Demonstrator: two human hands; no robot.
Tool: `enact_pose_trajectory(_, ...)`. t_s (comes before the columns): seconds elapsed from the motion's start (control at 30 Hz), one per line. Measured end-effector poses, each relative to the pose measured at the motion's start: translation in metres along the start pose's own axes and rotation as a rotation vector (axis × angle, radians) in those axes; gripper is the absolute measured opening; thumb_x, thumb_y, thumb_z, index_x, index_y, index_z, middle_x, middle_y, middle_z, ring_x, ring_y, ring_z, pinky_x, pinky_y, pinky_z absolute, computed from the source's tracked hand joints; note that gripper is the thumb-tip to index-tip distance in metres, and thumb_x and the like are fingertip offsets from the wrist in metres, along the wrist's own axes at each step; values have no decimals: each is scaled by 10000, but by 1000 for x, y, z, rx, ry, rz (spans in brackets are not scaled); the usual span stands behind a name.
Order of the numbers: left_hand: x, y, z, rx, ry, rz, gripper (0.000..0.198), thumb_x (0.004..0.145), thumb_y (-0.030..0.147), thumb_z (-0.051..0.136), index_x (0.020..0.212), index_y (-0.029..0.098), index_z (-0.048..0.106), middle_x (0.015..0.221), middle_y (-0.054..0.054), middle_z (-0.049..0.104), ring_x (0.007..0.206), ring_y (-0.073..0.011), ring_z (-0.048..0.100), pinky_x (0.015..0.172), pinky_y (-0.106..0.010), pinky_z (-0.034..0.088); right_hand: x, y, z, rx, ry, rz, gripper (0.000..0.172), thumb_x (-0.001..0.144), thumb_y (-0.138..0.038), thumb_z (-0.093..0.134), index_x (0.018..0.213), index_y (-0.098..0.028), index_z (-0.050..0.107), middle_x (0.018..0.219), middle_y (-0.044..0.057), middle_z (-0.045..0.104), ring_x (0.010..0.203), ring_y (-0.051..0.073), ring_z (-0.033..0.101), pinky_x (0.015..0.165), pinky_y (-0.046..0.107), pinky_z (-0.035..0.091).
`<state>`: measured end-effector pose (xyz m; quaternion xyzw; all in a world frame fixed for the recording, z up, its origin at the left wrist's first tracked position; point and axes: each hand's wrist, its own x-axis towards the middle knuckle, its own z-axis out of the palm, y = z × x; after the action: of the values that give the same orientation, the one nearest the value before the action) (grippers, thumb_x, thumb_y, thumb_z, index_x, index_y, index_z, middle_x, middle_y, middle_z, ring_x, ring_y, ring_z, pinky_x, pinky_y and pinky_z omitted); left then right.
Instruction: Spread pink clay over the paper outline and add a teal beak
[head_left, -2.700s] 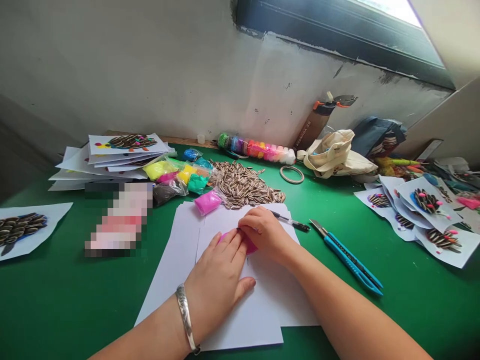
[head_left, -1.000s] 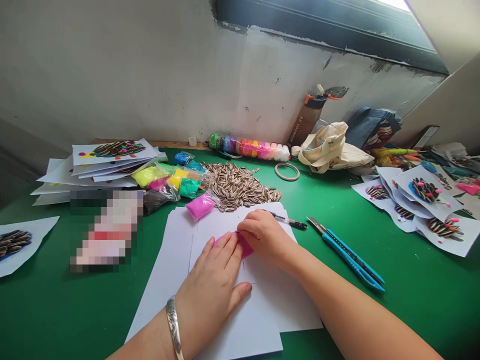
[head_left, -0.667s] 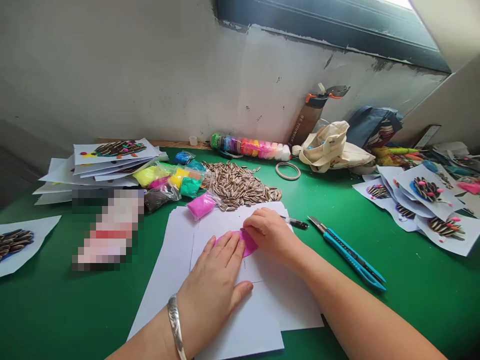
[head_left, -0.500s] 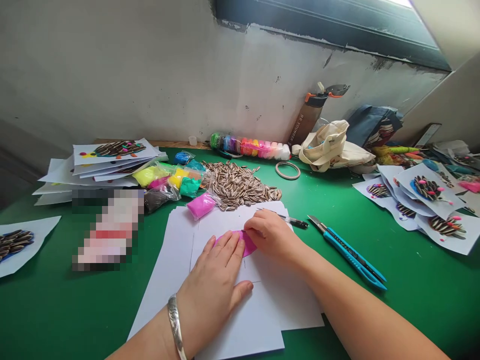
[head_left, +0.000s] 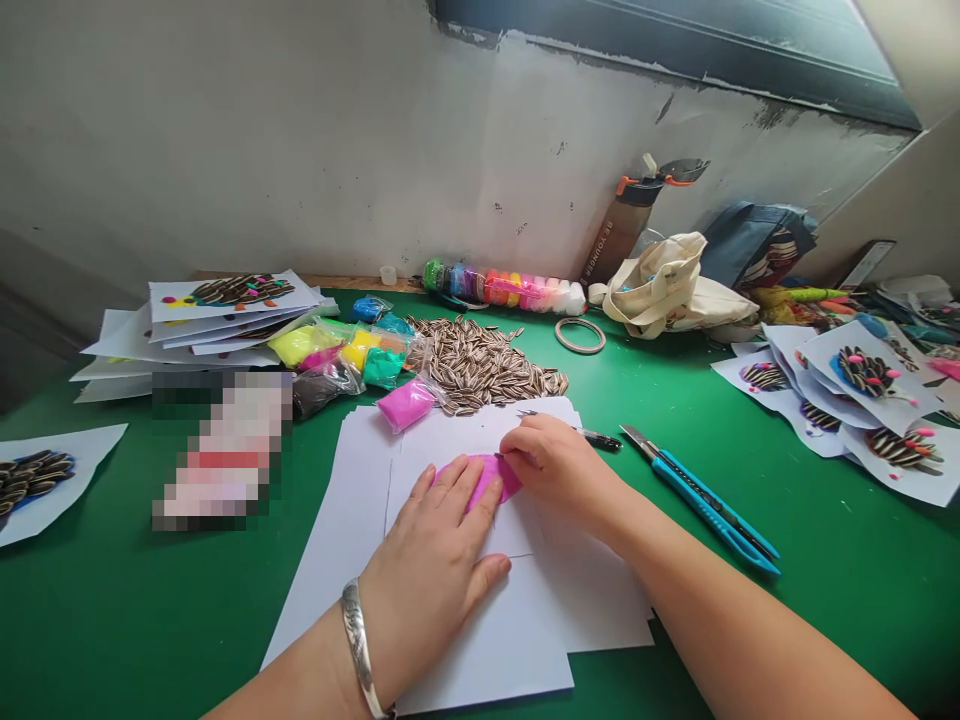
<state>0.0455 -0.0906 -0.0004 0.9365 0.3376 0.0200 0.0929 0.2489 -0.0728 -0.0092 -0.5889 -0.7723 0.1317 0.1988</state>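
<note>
A flat patch of pink clay (head_left: 486, 472) lies on white paper sheets (head_left: 480, 620) on the green table (head_left: 112, 600). My left hand (head_left: 439, 565), with a silver bracelet at the wrist, lies flat on the paper, its fingertips on the clay's left side. My right hand (head_left: 559, 465) presses its bent fingers onto the clay's right edge. A black pen (head_left: 596, 437) lies just behind my right hand. A pink clay bag (head_left: 409, 403) and a heap of striped sunflower seeds (head_left: 484, 365) sit just beyond the paper.
A blue utility knife (head_left: 705, 502) lies right of the paper. Bags of coloured clay (head_left: 352, 350), a row of clay tubs (head_left: 502, 290), a tape ring (head_left: 580, 335), a bottle (head_left: 626, 215) and a cloth bag (head_left: 667, 290) stand behind. Seed pictures lie at left (head_left: 225, 300) and right (head_left: 862, 385).
My right hand has slid slightly right along the clay's edge, showing more pink clay between my hands. My left hand stays flat on the paper. The view has shifted a little.
</note>
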Motion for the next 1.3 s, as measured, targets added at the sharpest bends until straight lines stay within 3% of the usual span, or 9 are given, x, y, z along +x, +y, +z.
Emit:
enact_pose_trajectory(0.93,0,0,0,4,42,23,585,918,373,536,1453,175,409,1507,-122,416,1393,-318,375,1121,-543,349,-6,-7,-16,-60,-87,125,191,812,-58,552,726,-193,657,704,12,606,736,154,521,617,264,290)
enact_pose_trajectory(1.3,1,1,-1,14,-14,8,599,922,362,540,1466,154,397,1526,-133,367,1407,-337,343,1112,-581,349,-10,-9,-20,-96,-120,163,171,810,-95,536,718,-193,641,711,-5,625,710,129,505,604,255,259)
